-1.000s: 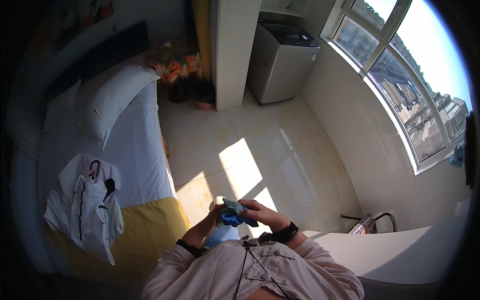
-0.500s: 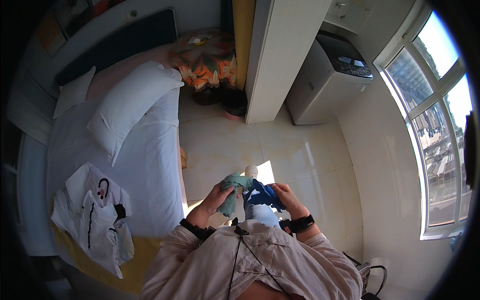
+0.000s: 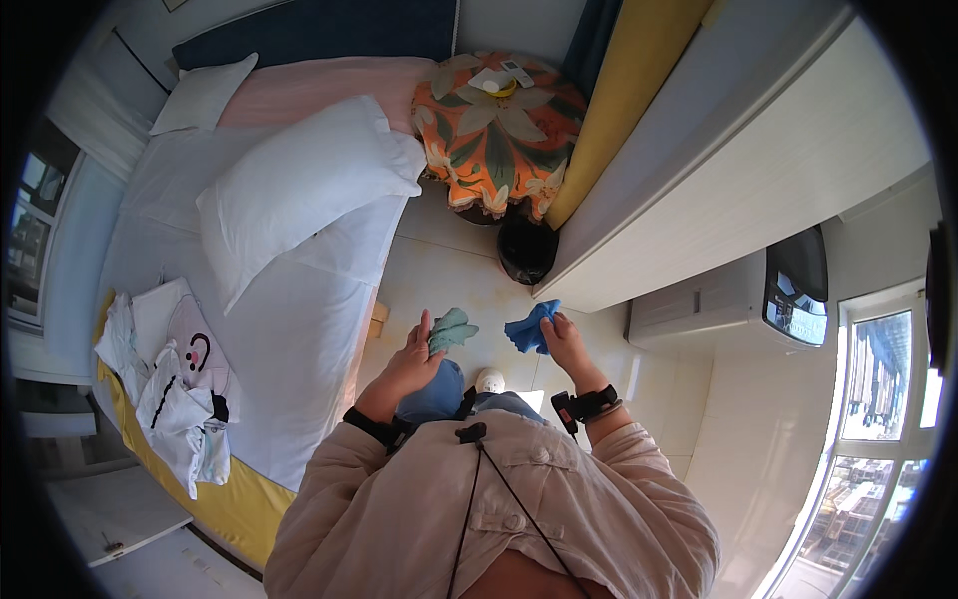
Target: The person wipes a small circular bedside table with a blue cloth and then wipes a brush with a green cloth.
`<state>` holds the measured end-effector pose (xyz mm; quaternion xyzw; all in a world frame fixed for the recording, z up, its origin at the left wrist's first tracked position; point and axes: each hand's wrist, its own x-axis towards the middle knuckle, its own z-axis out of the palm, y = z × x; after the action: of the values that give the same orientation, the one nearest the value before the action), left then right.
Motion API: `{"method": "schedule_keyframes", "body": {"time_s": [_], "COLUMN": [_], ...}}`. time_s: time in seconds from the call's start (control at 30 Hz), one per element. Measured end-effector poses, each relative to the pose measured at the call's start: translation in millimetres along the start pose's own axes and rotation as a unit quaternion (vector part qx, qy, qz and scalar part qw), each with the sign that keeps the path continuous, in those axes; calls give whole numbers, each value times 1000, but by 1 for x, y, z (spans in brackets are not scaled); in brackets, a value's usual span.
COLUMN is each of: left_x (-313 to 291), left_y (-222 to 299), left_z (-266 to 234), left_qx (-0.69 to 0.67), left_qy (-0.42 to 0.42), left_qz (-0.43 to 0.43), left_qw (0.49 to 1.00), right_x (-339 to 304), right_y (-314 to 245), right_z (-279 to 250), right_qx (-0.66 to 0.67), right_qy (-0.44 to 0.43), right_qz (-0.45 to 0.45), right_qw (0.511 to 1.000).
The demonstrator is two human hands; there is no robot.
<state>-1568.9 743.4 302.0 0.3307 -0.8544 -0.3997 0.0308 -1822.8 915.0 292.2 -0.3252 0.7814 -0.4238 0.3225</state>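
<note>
Left hand point(image 3: 411, 361) gripping a teal sock point(image 3: 451, 329), right hand point(image 3: 565, 341) gripping a blue sock point(image 3: 527, 327), held apart over tiled floor point(image 3: 439, 270), white bed point(image 3: 289, 299) beside, floral-clothed round table point(image 3: 499, 130) beyond

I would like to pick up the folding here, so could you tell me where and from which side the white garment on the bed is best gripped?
Probably grip the white garment by its upper edge, coming from the open sheet on its floor side: it lies loosely crumpled near the bed edge, and both hands hold cloths.
</note>
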Motion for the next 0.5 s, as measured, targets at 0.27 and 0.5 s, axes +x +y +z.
{"method": "schedule_keyframes", "body": {"time_s": [0.27, 0.5], "left_x": [163, 380], "left_y": [-39, -34], "left_z": [-53, -75], "left_qx": [-259, -361], "left_qy": [-3, 3], "left_qz": [-96, -8], "left_qw": [961, 933], "right_x": [166, 312], "right_y": [-70, -62], "right_z": [-22, 1], "right_qx": [-60, 94], "right_qy": [193, 238], "right_qz": [-21, 92], "right_qw": [979, 962]}}
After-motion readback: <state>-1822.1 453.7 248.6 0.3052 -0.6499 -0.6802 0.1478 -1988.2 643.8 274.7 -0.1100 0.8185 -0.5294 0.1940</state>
